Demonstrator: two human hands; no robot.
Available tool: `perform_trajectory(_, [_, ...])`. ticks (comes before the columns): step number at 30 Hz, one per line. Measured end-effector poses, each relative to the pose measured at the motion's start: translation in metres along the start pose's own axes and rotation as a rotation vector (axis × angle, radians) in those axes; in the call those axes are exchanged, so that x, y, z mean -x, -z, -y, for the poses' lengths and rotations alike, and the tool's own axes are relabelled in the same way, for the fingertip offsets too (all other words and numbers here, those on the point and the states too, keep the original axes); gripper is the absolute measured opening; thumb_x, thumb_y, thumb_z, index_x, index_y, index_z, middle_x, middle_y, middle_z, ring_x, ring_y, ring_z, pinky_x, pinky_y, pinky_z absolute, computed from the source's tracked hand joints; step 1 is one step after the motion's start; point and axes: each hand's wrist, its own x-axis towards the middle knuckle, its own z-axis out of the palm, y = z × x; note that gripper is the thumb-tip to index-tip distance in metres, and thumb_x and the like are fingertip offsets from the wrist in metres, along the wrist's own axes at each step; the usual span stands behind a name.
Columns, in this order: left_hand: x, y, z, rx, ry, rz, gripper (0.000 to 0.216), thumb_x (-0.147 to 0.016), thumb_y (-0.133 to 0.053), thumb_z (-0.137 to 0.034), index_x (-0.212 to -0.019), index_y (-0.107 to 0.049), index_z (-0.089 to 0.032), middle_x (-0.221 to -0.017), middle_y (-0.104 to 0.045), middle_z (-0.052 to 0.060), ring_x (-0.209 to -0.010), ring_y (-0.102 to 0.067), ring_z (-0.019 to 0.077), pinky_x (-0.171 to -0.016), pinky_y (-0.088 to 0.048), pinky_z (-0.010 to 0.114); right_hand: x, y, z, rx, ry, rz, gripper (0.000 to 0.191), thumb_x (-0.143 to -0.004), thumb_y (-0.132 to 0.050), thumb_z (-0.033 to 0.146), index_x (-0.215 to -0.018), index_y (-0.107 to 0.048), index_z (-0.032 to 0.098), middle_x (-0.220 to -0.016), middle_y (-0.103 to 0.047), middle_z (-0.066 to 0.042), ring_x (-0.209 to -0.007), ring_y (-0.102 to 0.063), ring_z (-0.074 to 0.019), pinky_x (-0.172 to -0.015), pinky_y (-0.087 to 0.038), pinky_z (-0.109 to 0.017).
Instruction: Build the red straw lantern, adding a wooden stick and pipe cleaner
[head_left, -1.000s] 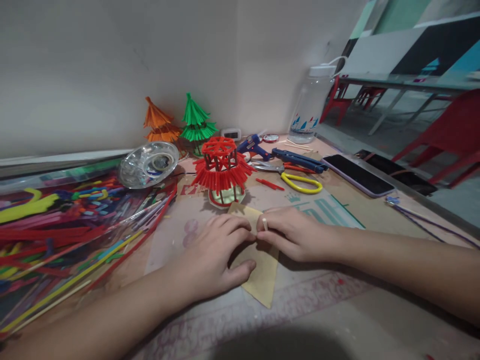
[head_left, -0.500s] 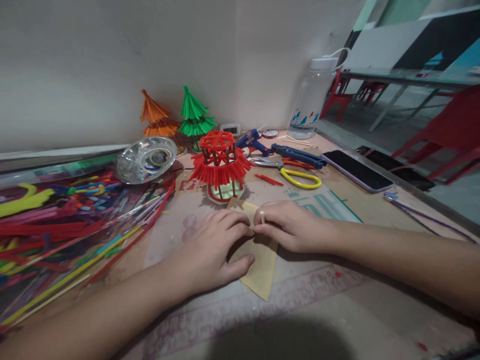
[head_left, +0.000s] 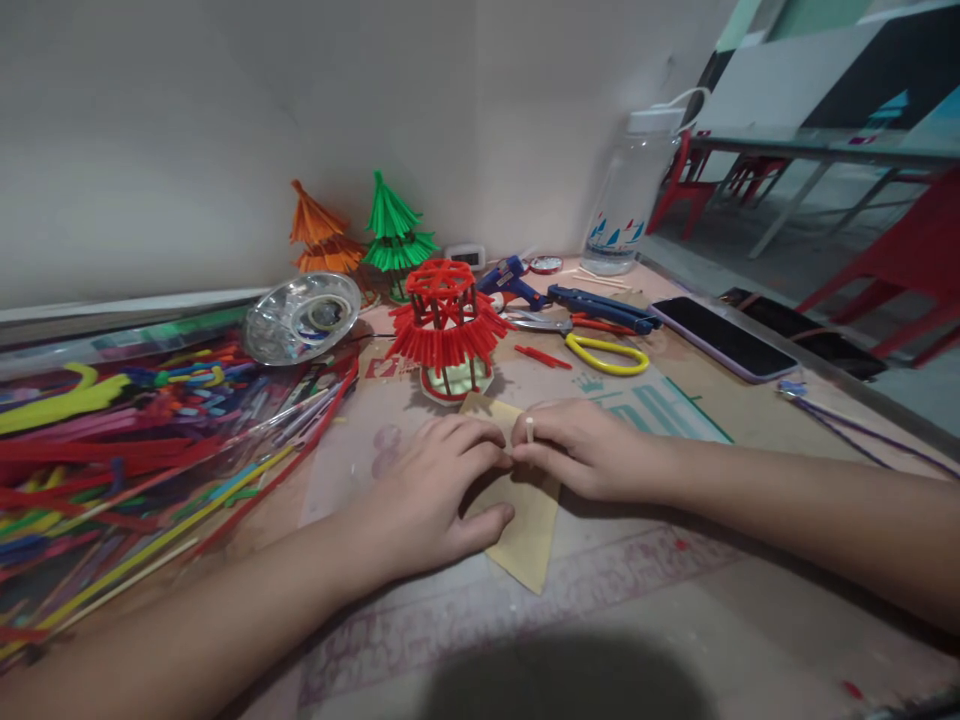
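Head view: tan paper sheet (head_left: 526, 535) lies flat on the table (head_left: 675, 640), dead centre, under both hands. Left hand (head_left: 431, 490) is palm-down on it, fingers pressed together, thumb pinning the lower edge. Right hand (head_left: 589, 450) meets it fingertip to fingertip and pinches a short white stub (head_left: 529, 430), held upright. Red straw lantern (head_left: 446, 330) is at 12 o'clock, just beyond the sheet. Loose straw pile (head_left: 112, 440) at 9 o'clock. Yellow-handled scissors (head_left: 600, 352) at 1 o'clock, phone (head_left: 724, 338) at 2.
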Motion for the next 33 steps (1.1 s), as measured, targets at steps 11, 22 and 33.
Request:
perform_trajectory(11, [0.0021, -0.0007, -0.0004, 0.010, -0.001, 0.002, 0.026, -0.088, -0.068, -0.034, -0.108, -0.064, -0.018, -0.127, -0.063, 0.010, -0.121, -0.054, 0.0301, -0.105, -0.045, 0.050, -0.0003, 0.0008, 0.0007, -0.021, -0.006, 0.020, 0.029, -0.103, -0.045, 0.029, -0.083, -0.063, 0.018, -0.077, -0.068, -0.005, -0.072, -0.061, -0.0159, -0.068, -0.045, -0.028])
perform_trajectory(22, [0.0015, -0.0014, -0.0004, 0.001, -0.004, 0.002, 0.025, -0.089, -0.067, -0.035, -0.108, -0.064, -0.019, -0.127, -0.063, 0.010, -0.121, -0.054, 0.0301, -0.104, -0.045, 0.050, -0.0018, -0.0012, 0.0001, -0.027, 0.014, 0.012, 0.028, -0.103, -0.046, 0.029, -0.086, -0.065, 0.016, -0.082, -0.070, -0.007, -0.076, -0.064, -0.0167, -0.072, -0.048, -0.029])
perform_trajectory(33, [-0.0001, -0.0002, -0.0011, 0.005, -0.008, -0.015, 0.028, -0.088, -0.068, -0.033, -0.112, -0.064, -0.020, -0.129, -0.064, 0.011, -0.123, -0.054, 0.0314, -0.104, -0.045, 0.051, -0.0035, 0.0043, -0.0008, -0.095, -0.141, -0.014, 0.026, -0.100, -0.050, 0.028, -0.080, -0.062, 0.017, -0.074, -0.068, -0.005, -0.069, -0.062, -0.0166, -0.068, -0.047, -0.030])
